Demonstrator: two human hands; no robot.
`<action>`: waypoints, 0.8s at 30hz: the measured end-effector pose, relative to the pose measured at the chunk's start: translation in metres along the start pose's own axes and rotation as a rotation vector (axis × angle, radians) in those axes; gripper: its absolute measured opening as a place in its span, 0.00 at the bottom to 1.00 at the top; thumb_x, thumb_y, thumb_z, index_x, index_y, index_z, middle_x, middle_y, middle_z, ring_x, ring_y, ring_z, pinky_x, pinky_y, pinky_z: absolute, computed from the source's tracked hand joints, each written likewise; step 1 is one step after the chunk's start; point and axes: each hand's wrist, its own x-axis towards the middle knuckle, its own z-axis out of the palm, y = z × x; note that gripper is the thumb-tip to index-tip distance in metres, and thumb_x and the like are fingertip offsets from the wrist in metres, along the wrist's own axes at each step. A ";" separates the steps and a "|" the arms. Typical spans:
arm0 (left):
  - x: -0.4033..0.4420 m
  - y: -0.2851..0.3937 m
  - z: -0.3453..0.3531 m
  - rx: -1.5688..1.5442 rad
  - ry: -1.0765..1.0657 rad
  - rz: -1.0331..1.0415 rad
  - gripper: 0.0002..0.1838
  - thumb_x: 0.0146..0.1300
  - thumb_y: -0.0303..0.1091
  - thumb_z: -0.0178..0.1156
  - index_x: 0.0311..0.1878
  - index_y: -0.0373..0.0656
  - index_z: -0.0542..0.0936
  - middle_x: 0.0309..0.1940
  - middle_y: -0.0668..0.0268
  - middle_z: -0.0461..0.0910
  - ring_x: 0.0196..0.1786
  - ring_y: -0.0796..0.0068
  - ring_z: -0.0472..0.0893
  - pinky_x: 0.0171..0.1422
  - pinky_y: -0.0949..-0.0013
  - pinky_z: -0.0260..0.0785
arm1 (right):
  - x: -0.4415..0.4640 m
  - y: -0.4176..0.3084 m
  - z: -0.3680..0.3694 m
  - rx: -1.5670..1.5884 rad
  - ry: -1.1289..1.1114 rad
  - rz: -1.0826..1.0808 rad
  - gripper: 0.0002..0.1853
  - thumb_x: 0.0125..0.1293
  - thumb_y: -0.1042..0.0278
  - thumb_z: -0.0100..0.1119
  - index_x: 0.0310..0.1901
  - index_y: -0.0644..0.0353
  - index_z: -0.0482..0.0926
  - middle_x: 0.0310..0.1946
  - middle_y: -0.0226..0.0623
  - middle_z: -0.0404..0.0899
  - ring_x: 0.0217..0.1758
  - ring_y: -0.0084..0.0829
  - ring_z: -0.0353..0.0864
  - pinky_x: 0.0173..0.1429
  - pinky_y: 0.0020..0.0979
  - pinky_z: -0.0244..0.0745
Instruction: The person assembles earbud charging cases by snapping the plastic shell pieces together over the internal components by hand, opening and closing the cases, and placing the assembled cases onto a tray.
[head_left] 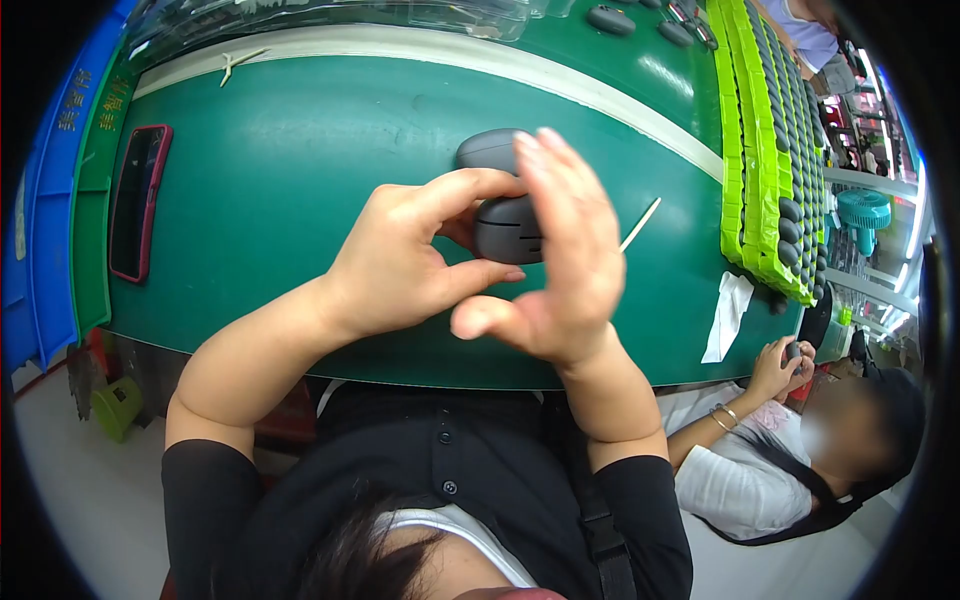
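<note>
My left hand [400, 245] is closed around a dark grey rounded plastic casing [508, 230], thumb below and index finger above. Thin slots show on the side of the casing that faces me. Held upright at its right is my right hand [570, 260], fingers stretched out and thumb apart. The fingers overlap the casing's right edge; whether they touch it I cannot tell. Just beyond both hands, a second dark grey rounded piece [488, 148] rests on the green tabletop [270, 200], partly hidden by the right fingertips.
A thin pale stick [640, 225] and white tissue [728, 315] lie to the right. Bright green trays [745, 190] hold many dark pieces. A phone [140, 205] lies at left beside blue and green bins [92, 220]. A co-worker [750, 480] sits at right, holding a small dark piece.
</note>
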 end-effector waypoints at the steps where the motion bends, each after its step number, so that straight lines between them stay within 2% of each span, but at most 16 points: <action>1: -0.001 0.001 0.002 -0.023 0.003 -0.018 0.29 0.45 0.25 0.73 0.53 0.34 0.75 0.37 0.55 0.82 0.36 0.66 0.85 0.42 0.69 0.78 | 0.001 -0.001 0.007 -0.038 -0.005 -0.002 0.49 0.50 0.22 0.52 0.52 0.69 0.75 0.48 0.50 0.78 0.52 0.48 0.78 0.56 0.44 0.71; 3: -0.004 0.001 0.005 -0.067 0.018 -0.053 0.30 0.45 0.25 0.72 0.54 0.33 0.74 0.36 0.55 0.82 0.37 0.67 0.85 0.43 0.69 0.78 | -0.003 -0.004 0.008 -0.060 -0.068 0.035 0.53 0.48 0.19 0.50 0.52 0.73 0.74 0.46 0.51 0.79 0.47 0.46 0.80 0.53 0.42 0.75; 6: -0.008 0.007 0.003 -0.289 -0.142 -0.006 0.34 0.49 0.19 0.64 0.62 0.30 0.65 0.42 0.54 0.81 0.45 0.65 0.83 0.53 0.66 0.75 | -0.006 0.009 0.000 0.169 0.075 0.111 0.50 0.52 0.18 0.44 0.46 0.69 0.78 0.34 0.46 0.80 0.34 0.40 0.81 0.36 0.34 0.76; 7: -0.007 0.012 0.001 -0.359 -0.200 0.031 0.36 0.50 0.17 0.61 0.65 0.29 0.61 0.46 0.54 0.79 0.48 0.65 0.81 0.57 0.64 0.74 | -0.001 0.002 -0.011 0.428 0.080 0.455 0.50 0.57 0.19 0.34 0.42 0.70 0.79 0.32 0.42 0.79 0.33 0.36 0.79 0.38 0.32 0.75; 9: -0.004 0.019 -0.006 -0.289 -0.147 0.056 0.33 0.51 0.17 0.57 0.64 0.30 0.63 0.45 0.54 0.80 0.47 0.65 0.82 0.57 0.64 0.73 | -0.007 0.013 -0.018 0.886 0.128 0.784 0.50 0.65 0.25 0.12 0.32 0.68 0.77 0.28 0.40 0.76 0.30 0.31 0.74 0.39 0.29 0.72; 11: -0.004 0.012 -0.008 -0.235 -0.119 -0.014 0.27 0.53 0.17 0.57 0.60 0.31 0.68 0.44 0.55 0.80 0.45 0.67 0.82 0.55 0.65 0.73 | -0.006 0.024 -0.023 1.007 0.161 0.908 0.48 0.66 0.27 0.13 0.27 0.66 0.75 0.24 0.41 0.75 0.27 0.31 0.73 0.35 0.29 0.71; 12: -0.005 0.011 -0.005 -0.251 -0.086 -0.043 0.20 0.55 0.18 0.58 0.53 0.32 0.73 0.42 0.56 0.80 0.42 0.70 0.82 0.51 0.68 0.75 | -0.007 0.026 -0.027 1.094 0.156 0.909 0.47 0.67 0.27 0.14 0.26 0.65 0.74 0.23 0.41 0.74 0.26 0.31 0.72 0.34 0.29 0.71; 16: -0.008 0.011 0.001 -0.175 -0.100 -0.039 0.11 0.58 0.20 0.58 0.45 0.31 0.78 0.35 0.59 0.82 0.37 0.72 0.83 0.43 0.73 0.76 | -0.004 0.019 -0.034 1.322 0.132 0.923 0.44 0.69 0.30 0.16 0.22 0.63 0.72 0.17 0.40 0.71 0.21 0.32 0.70 0.30 0.29 0.68; 17: -0.008 0.013 0.004 -0.195 -0.109 -0.125 0.10 0.58 0.20 0.59 0.45 0.31 0.78 0.34 0.59 0.82 0.37 0.73 0.83 0.43 0.73 0.76 | -0.002 0.017 -0.035 1.348 0.124 0.934 0.44 0.69 0.30 0.16 0.21 0.63 0.71 0.16 0.40 0.70 0.20 0.32 0.69 0.29 0.29 0.68; 18: -0.008 0.015 0.006 -0.213 -0.119 -0.213 0.10 0.59 0.21 0.59 0.45 0.31 0.78 0.34 0.59 0.82 0.37 0.73 0.83 0.43 0.73 0.76 | -0.005 0.022 -0.036 1.458 0.063 0.867 0.36 0.73 0.37 0.29 0.25 0.63 0.72 0.20 0.41 0.72 0.23 0.30 0.70 0.31 0.28 0.69; 19: -0.008 0.017 0.007 -0.230 -0.129 -0.300 0.09 0.60 0.22 0.59 0.44 0.31 0.78 0.33 0.60 0.82 0.37 0.73 0.83 0.43 0.73 0.76 | -0.007 0.022 -0.032 1.478 0.089 0.813 0.30 0.72 0.42 0.35 0.27 0.63 0.72 0.22 0.41 0.73 0.24 0.30 0.71 0.32 0.29 0.70; 20: -0.009 0.014 0.007 -0.232 -0.185 -0.385 0.15 0.62 0.25 0.61 0.51 0.31 0.75 0.38 0.59 0.81 0.38 0.73 0.83 0.43 0.72 0.76 | -0.007 0.019 -0.025 1.498 0.113 0.757 0.25 0.72 0.48 0.42 0.29 0.63 0.72 0.24 0.41 0.74 0.26 0.30 0.72 0.34 0.29 0.71; 21: -0.010 0.013 0.009 -0.289 -0.169 -0.360 0.17 0.62 0.29 0.62 0.51 0.31 0.75 0.38 0.59 0.81 0.38 0.73 0.83 0.42 0.72 0.76 | -0.006 0.016 -0.018 1.517 0.133 0.702 0.20 0.72 0.53 0.48 0.31 0.64 0.72 0.27 0.41 0.74 0.28 0.30 0.73 0.35 0.30 0.72; 22: -0.011 0.012 0.013 -0.344 -0.152 -0.337 0.19 0.61 0.32 0.64 0.52 0.32 0.74 0.38 0.59 0.81 0.38 0.74 0.82 0.42 0.72 0.76 | -0.006 0.011 -0.014 1.486 0.116 0.603 0.07 0.66 0.71 0.56 0.39 0.63 0.70 0.34 0.42 0.76 0.36 0.33 0.77 0.45 0.34 0.75; 23: -0.012 0.011 0.015 -0.398 -0.136 -0.315 0.21 0.61 0.36 0.65 0.52 0.33 0.74 0.38 0.58 0.81 0.37 0.74 0.82 0.41 0.72 0.76 | -0.006 0.004 -0.008 1.475 0.106 0.537 0.09 0.65 0.74 0.56 0.43 0.62 0.68 0.38 0.45 0.78 0.45 0.36 0.78 0.54 0.38 0.74; 24: -0.013 0.009 0.016 -0.408 -0.145 -0.310 0.22 0.61 0.32 0.65 0.55 0.34 0.71 0.41 0.60 0.79 0.41 0.75 0.81 0.44 0.72 0.76 | -0.004 -0.003 -0.002 1.327 0.100 0.489 0.10 0.65 0.73 0.56 0.45 0.62 0.67 0.40 0.47 0.79 0.48 0.37 0.78 0.57 0.39 0.72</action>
